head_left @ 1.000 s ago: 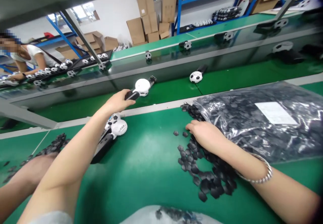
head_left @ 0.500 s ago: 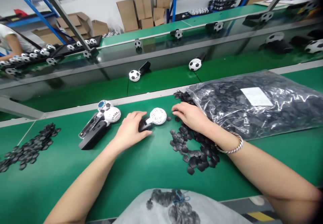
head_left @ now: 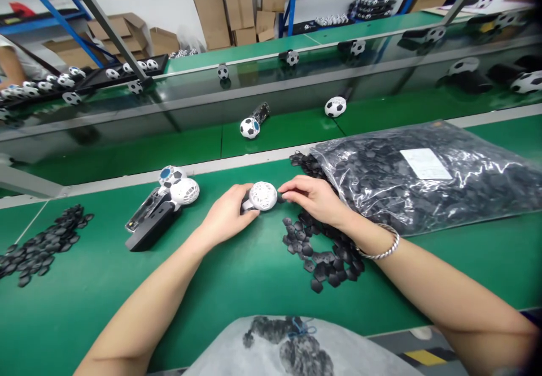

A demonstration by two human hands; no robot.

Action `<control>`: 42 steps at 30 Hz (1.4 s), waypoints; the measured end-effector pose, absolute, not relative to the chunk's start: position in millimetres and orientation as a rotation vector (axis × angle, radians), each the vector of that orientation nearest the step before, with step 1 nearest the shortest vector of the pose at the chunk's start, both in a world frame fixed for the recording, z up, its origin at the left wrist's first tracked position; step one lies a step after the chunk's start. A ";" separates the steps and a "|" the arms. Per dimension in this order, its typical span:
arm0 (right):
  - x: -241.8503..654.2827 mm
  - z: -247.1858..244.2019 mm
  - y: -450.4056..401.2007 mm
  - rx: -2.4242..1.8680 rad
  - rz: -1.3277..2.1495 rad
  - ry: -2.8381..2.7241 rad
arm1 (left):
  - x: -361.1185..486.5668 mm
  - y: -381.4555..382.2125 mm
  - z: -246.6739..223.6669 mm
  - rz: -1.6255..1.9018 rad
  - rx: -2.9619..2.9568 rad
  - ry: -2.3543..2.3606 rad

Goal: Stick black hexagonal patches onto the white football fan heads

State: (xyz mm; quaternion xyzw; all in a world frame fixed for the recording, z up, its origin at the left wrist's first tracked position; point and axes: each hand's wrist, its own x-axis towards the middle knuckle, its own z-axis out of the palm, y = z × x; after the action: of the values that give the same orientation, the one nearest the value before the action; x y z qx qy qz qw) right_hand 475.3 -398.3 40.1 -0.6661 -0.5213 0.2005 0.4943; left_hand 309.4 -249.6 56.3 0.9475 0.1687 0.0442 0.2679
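My left hand [head_left: 228,217] is closed round the near end of a white openwork ball-shaped housing [head_left: 263,196], its thumb and fingers at the short neck; the dark handle is mostly hidden under the palm. My right hand [head_left: 311,198] pinches a small black pentagon piece [head_left: 281,197] against or close beside the right edge of the housing. Below that hand lies a loose spread of black pentagon pieces [head_left: 319,271]. Left of my left hand rest another white ball housing [head_left: 185,191] with a black handle [head_left: 153,228] and a part with a blue disc [head_left: 167,174].
A clear bag of black pieces [head_left: 381,178] fills the right of the green table [head_left: 237,308]. More black pieces [head_left: 46,243] lie at far left. Beyond a rail, soccer-ball units [head_left: 249,128] sit on a green belt [head_left: 186,139]. Another person's arm [head_left: 11,65] shows at far left.
My left hand has slid forward along the handle to the housing. My right hand has moved left to it, pinching a black piece. Units on the belt have shifted right.
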 end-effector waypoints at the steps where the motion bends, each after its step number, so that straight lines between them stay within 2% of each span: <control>1: 475.1 41.2 -399.2 -1.648 0.353 -1.338 | 309.1 -251.3 56.7 0.112 2.559 0.456; 4: 473.6 43.4 -401.6 -1.694 0.169 -1.456 | 309.0 -255.3 56.7 0.095 2.580 0.459; 22: 448.1 39.2 -402.3 -1.703 0.303 -1.483 | 310.8 -259.0 50.7 0.110 2.580 0.411; 36: 447.4 23.9 -393.9 -1.646 0.233 -1.377 | 319.8 -257.7 48.0 0.190 2.517 0.456; 42: 448.0 21.3 -393.2 -1.650 0.422 -1.300 | 321.2 -259.0 47.4 0.246 2.526 0.463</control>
State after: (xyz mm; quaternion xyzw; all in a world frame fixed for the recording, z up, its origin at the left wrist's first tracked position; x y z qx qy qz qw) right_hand 448.0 -393.2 21.3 -0.6759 -0.5326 0.1727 0.4792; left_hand 321.2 -259.0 47.4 0.9407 0.1724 0.0915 0.2773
